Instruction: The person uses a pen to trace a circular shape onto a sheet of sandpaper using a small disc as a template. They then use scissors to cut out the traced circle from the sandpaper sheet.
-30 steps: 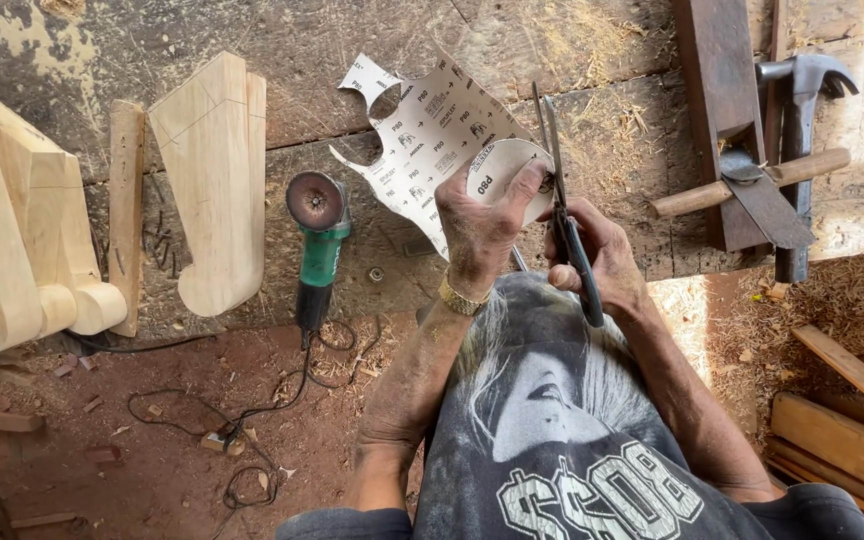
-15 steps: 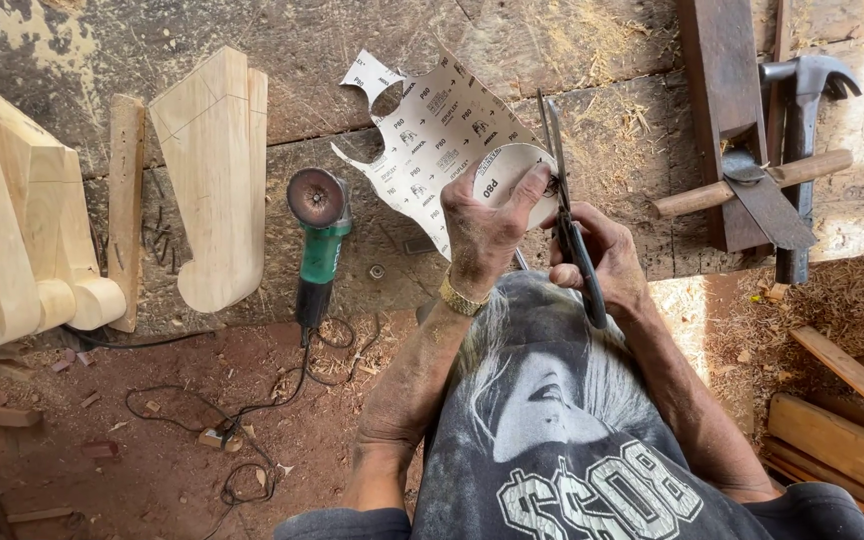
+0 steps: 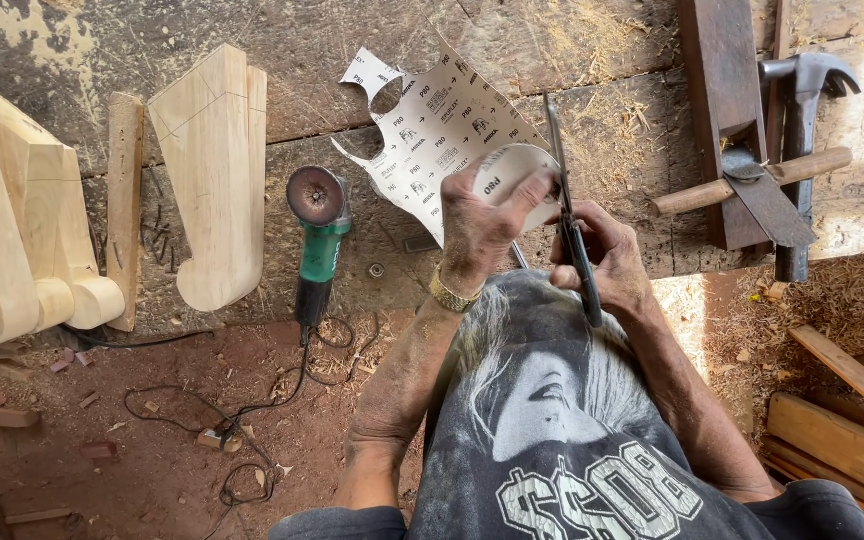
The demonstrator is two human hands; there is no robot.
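Note:
My left hand (image 3: pixel 480 225) grips a sheet of sandpaper (image 3: pixel 442 130), white printed backing up, with round cut-outs along its left edge. A round disc (image 3: pixel 508 176) is partly cut from the sheet under my left fingers. My right hand (image 3: pixel 607 255) holds black-handled scissors (image 3: pixel 567 215), blades pointing away from me, cutting along the disc's right edge. Both hands are just above a worn wooden workbench (image 3: pixel 592 60).
A green angle grinder (image 3: pixel 318 235) lies left of my hands, its cord trailing onto the dirt floor. Shaped wooden pieces (image 3: pixel 212 170) lie at left. A wooden plane (image 3: pixel 727 120) and a hammer (image 3: pixel 802 120) rest at right. Planks (image 3: pixel 852 410) are stacked lower right.
The scissors have advanced a little along the disc's edge, and my left hand has turned the sheet slightly. Everything else stays where it was.

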